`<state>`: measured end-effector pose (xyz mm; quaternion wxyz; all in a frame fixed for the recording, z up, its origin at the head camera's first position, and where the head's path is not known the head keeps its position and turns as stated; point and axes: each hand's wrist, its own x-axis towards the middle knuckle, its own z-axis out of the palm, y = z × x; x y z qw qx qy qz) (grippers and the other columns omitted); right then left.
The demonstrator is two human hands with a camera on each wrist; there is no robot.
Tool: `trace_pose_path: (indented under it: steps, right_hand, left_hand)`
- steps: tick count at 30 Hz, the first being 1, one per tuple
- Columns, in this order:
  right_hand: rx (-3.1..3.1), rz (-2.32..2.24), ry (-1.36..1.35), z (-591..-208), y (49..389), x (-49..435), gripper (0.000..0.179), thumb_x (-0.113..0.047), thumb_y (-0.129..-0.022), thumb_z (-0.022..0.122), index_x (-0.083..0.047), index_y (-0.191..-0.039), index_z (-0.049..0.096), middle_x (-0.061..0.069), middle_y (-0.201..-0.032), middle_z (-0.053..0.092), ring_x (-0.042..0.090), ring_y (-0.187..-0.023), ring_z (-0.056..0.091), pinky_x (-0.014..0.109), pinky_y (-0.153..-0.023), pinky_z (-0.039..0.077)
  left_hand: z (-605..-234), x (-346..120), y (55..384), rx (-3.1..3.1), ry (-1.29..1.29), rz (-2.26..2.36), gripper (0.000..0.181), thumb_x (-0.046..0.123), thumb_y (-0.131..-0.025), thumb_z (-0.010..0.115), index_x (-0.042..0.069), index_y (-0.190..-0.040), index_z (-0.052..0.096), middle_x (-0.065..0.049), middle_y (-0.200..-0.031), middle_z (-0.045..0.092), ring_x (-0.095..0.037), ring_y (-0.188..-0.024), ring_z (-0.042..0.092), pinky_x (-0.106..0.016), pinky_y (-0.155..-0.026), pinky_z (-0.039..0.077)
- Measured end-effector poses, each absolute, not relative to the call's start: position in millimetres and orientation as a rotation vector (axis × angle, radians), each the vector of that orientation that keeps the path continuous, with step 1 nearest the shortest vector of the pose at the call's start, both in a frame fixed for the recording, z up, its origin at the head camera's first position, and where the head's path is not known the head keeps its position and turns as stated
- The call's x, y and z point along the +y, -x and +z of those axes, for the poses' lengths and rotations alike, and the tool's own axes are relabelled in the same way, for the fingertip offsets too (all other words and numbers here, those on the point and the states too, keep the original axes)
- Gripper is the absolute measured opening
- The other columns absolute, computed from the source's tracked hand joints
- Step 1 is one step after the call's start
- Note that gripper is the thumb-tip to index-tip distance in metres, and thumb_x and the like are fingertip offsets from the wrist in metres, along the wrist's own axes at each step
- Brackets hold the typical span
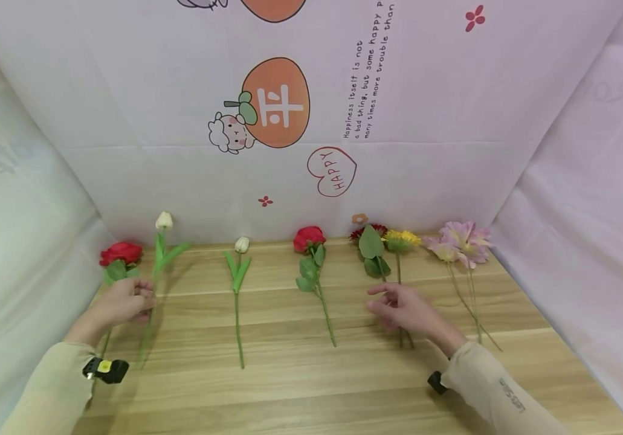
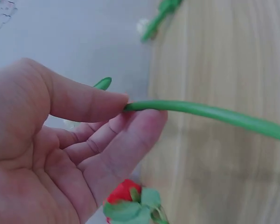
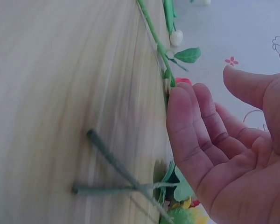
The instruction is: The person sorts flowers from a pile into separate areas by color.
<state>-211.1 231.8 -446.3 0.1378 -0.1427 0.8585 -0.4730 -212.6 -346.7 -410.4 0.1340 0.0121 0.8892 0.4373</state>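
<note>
My left hand pinches the green stem of a white tulip between thumb and forefinger. Beside it lies a red rose, its stem passing under that hand. My right hand, with nothing in its grasp, hovers over the stems of a yellow flower and a dark red flower. In the right wrist view its fingers are slightly bent and the thumb stands apart from them.
Between the hands, a second white tulip and another red rose lie on the wooden table. Pale purple flowers with crossing stems lie at the right. A printed white cloth rises behind, with white cloth on both sides.
</note>
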Motion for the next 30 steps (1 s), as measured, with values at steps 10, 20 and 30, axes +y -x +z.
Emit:
trace_pose_path:
  steps: [10,20,30]
  right_hand:
    - [2.42,-1.42,0.534,-444.7,211.4,207.2,0.046,-0.025,-0.101,0.066,0.005,-0.135,0.055,0.022,-0.098,0.067,0.04,-0.079,0.067,0.048,-0.064,0.061]
    - [2.27,-1.589,0.446,-429.4,211.0,175.8,0.055,-0.031,-0.1,0.067,-0.005,-0.145,0.05,0.025,-0.116,0.066,0.041,-0.101,0.069,0.048,-0.079,0.061]
    - [2.156,-1.609,0.583,-429.7,211.7,126.4,0.047,-0.024,-0.101,0.066,0.002,-0.139,0.055,0.022,-0.116,0.067,0.044,-0.105,0.066,0.054,-0.086,0.058]
  left_hand:
    - [-393.7,-314.0,202.7,2.454,-0.115,1.506,0.058,0.004,-0.102,0.056,-0.022,-0.142,0.024,-0.038,-0.132,0.044,-0.037,-0.112,0.061,-0.042,-0.086,0.06]
    - [-392.6,-275.5,201.9,2.339,-0.169,1.753,0.052,0.007,-0.102,0.06,-0.015,-0.138,0.03,-0.025,-0.121,0.05,-0.016,-0.096,0.063,-0.037,-0.083,0.061]
    - [-396.3,-243.6,199.9,2.143,-0.267,1.941,0.039,0.003,-0.1,0.06,-0.01,-0.128,0.036,-0.015,-0.113,0.055,-0.019,-0.096,0.066,-0.039,-0.084,0.06]
